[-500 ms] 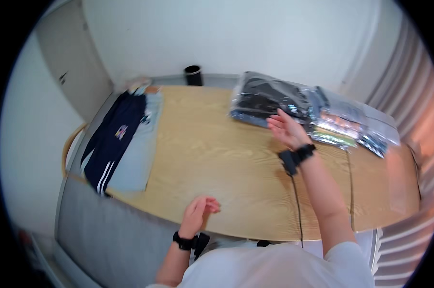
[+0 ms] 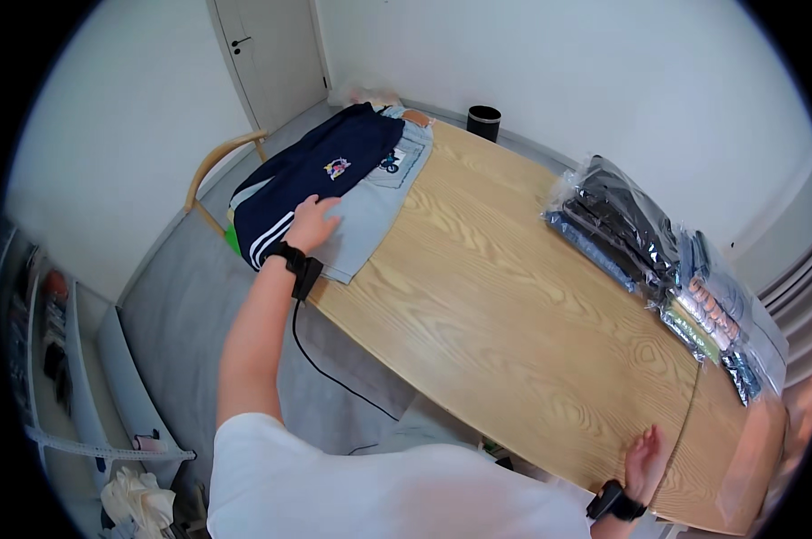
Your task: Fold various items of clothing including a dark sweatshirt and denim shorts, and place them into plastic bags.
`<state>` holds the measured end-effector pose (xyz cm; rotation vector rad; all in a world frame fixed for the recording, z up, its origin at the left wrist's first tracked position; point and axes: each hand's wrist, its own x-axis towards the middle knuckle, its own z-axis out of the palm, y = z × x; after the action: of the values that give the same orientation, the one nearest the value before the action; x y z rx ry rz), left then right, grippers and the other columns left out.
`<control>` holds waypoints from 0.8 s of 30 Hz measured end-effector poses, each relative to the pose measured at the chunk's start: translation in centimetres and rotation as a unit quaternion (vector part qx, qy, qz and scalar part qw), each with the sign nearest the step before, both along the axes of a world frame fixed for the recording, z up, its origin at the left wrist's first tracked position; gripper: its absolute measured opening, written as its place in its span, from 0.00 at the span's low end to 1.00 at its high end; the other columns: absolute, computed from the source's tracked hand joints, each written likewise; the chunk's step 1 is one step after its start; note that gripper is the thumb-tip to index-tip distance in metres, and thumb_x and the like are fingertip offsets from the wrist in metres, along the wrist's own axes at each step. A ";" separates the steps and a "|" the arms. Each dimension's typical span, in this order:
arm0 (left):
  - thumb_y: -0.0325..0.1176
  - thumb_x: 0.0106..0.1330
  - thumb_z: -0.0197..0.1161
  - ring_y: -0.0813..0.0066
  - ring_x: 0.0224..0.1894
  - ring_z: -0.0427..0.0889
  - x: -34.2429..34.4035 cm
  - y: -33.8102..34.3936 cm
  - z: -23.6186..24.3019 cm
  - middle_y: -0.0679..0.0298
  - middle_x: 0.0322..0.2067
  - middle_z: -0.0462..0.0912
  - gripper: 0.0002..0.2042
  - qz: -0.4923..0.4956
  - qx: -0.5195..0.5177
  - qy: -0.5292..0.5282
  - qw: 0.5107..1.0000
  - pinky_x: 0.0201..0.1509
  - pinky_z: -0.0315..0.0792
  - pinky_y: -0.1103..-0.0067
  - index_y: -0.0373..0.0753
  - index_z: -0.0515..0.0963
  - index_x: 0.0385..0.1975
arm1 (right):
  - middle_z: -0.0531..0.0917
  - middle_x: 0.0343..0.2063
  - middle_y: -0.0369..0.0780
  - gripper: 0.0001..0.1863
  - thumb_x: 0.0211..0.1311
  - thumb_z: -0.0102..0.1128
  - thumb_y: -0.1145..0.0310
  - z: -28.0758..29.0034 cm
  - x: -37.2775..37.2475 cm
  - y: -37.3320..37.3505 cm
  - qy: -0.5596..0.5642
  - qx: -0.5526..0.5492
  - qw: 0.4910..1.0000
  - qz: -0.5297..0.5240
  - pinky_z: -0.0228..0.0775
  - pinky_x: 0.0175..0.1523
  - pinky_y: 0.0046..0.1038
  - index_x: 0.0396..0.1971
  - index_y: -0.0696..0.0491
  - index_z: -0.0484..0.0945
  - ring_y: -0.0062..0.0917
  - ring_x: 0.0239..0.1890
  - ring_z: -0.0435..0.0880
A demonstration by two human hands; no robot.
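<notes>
A navy garment [image 2: 312,166] with white stripes at one end and a small colourful emblem lies on the left part of the table. Beneath it is a light grey-blue garment [image 2: 363,225], showing along the right side with a dark printed patch. My left hand [image 2: 313,225] is over both, near the white stripes, its fingers apart and holding nothing; whether it presses on the cloth I cannot tell. By the table's near right edge, my right hand [image 2: 643,458] is empty, with loosely bent fingers. Each wrist wears a black strap with a small box.
Clear bags of folded dark clothes [image 2: 617,220] and of several coloured items [image 2: 707,314] lie along the table's far right side. Behind the wooden table [image 2: 505,296] stands a black bin [image 2: 483,123]. A wooden chair [image 2: 222,166] is at the left, and shelves [image 2: 74,359] stand lower left.
The view has swung left. My left hand has reached forward onto the garments. My right hand has drawn back from the bagged clothes to the near table edge.
</notes>
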<state>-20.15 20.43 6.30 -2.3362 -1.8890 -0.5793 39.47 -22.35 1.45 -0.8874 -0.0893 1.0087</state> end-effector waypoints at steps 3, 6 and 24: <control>0.50 0.56 0.59 0.51 0.66 0.52 1.8 1.3 -0.5 0.53 0.65 0.53 0.25 0.059 -0.136 0.070 0.986 0.64 0.55 0.59 0.56 0.70 0.56 | 0.78 0.25 0.36 0.07 0.64 0.51 0.69 -3.3 0.3 -3.3 0.087 0.065 0.994 0.013 0.70 0.31 0.18 0.36 0.56 0.75 0.18 0.26 0.74; 0.54 0.57 0.56 0.55 0.69 0.47 2.1 2.6 -1.2 0.56 0.67 0.49 0.29 0.150 -0.194 0.038 0.969 0.66 0.49 0.55 0.52 0.67 0.58 | 0.78 0.26 0.36 0.08 0.65 0.49 0.69 -3.7 -0.8 -3.8 0.077 0.097 0.991 -0.046 0.70 0.31 0.18 0.37 0.56 0.74 0.19 0.26 0.74; 0.24 0.61 0.49 0.56 0.64 0.58 2.6 -1.3 19.7 0.50 0.60 0.61 0.22 -0.099 0.271 -0.178 0.941 0.67 0.52 0.74 0.27 0.61 0.56 | 0.79 0.26 0.35 0.07 0.65 0.51 0.68 -2.6 -3.3 -1.7 -0.027 0.020 0.998 -0.057 0.70 0.37 0.19 0.36 0.56 0.75 0.20 0.30 0.77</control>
<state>-17.51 19.08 26.03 -2.1484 -1.3482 -1.4214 36.12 -24.06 -1.13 -0.8725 -0.1033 0.8748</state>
